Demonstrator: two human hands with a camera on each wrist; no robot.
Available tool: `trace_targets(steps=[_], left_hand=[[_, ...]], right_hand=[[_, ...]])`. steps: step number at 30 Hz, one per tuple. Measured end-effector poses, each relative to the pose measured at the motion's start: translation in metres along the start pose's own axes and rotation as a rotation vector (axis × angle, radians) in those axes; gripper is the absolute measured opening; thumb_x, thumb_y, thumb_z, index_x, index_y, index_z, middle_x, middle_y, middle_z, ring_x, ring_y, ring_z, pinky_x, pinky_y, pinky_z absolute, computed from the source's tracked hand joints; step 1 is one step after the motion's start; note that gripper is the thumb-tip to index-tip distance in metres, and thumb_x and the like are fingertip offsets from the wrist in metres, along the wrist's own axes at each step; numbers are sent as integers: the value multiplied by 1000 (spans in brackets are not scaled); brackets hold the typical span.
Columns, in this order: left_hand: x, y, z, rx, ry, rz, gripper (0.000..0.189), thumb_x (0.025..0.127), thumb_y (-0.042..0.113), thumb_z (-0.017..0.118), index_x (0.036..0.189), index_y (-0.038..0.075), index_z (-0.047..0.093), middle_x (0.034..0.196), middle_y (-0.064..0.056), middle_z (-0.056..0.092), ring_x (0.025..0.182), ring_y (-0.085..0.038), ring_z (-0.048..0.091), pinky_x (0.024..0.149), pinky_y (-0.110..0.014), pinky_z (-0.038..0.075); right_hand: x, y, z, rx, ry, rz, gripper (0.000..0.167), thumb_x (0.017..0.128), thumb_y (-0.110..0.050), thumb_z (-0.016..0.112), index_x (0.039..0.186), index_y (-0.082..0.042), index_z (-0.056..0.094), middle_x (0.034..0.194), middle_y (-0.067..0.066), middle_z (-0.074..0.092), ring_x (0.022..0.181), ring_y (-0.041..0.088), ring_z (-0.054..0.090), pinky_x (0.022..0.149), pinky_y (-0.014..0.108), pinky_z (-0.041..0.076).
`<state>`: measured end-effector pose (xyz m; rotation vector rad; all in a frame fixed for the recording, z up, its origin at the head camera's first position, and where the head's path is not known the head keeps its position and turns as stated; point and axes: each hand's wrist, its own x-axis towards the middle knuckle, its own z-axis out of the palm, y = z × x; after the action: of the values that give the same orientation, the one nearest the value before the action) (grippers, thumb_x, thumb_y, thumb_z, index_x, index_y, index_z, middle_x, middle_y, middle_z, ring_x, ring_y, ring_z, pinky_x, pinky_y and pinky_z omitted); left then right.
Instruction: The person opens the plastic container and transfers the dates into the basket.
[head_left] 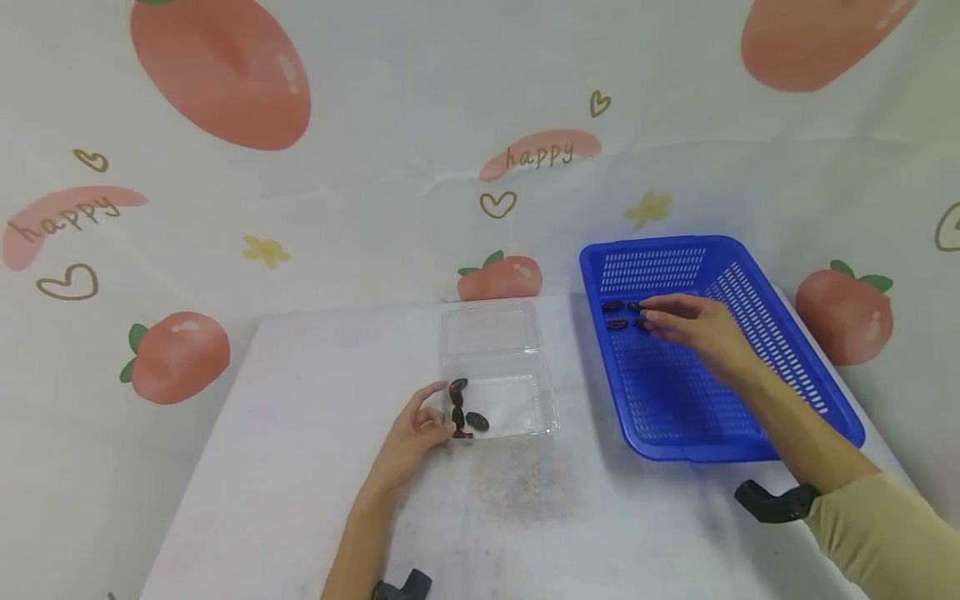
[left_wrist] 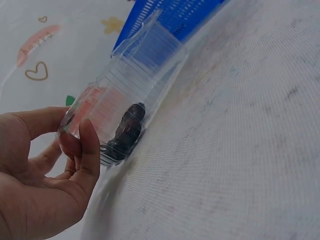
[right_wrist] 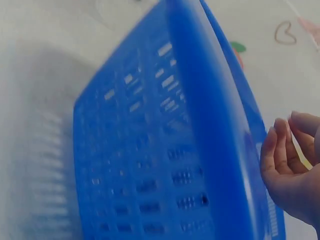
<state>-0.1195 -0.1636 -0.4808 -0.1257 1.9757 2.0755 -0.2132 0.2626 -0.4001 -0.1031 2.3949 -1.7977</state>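
right hand [head_left: 693, 329], fingers loosely curved with nothing seen between, hung just beside four dark pieces [head_left: 617, 324] in the blue basket [head_left: 675, 408], while dark lumps [head_left: 477, 422] lay leftward in the clear box [head_left: 517, 404], nearer the left hand [head_left: 412, 437] pinching its edge.

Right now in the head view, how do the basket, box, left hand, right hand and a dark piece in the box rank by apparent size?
1. Basket
2. Box, counting its open lid
3. Left hand and right hand: about alike, so unranked
4. Dark piece, clearly smallest
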Motion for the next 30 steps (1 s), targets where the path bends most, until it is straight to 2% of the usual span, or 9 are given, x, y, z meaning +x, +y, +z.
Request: trace_targets(steps=[3, 8, 19, 25, 30], left_hand=[[-1, 0, 1, 1, -3, 6, 67, 89, -4, 68, 147, 18, 44, 84, -4, 47, 77, -20, 58, 77, -34, 56], [-1, 0, 1, 1, -5, 2, 66, 89, -3, 69, 147, 18, 45, 84, -4, 46, 77, -19, 58, 77, -34, 56], [0, 2, 0, 9, -4, -7, 67, 89, -2, 69, 146, 21, 45, 85, -4, 47, 77, -20, 59, 78, -34, 55], [0, 3, 1, 3, -8, -10, 68, 88, -4, 69, 147, 18, 43, 84, -5, 48, 76, -21, 59, 78, -34, 55], [1, 4, 1, -1, -1, -17, 68, 88, -4, 68, 148, 19, 43, 85, -4, 49, 76, -23, 60, 79, -34, 55]], right_hand=[[-4, -5, 9, 22, -19, -35, 45, 97, -28, 65, 129, 3, 60, 116, -1, 67, 101, 7, 66, 85, 21, 54], [-9, -12, 23, 30, -47, -83, 37, 98, -26, 65, 125, -1, 64, 119, 1, 67, 101, 8, 67, 86, 21, 54], [-14, -21, 59, 48, -84, -86, 39, 96, -26, 68, 124, 1, 64, 116, 7, 68, 102, 18, 67, 87, 24, 55], [-17, -24, 75, 42, -91, -61, 37, 95, -25, 69, 122, -1, 65, 121, 16, 66, 102, 15, 65, 88, 23, 54], [-18, -29, 90, 0, -111, -73, 35, 95, -26, 69, 122, -4, 67, 119, 12, 68, 101, 18, 66, 91, 28, 52]])
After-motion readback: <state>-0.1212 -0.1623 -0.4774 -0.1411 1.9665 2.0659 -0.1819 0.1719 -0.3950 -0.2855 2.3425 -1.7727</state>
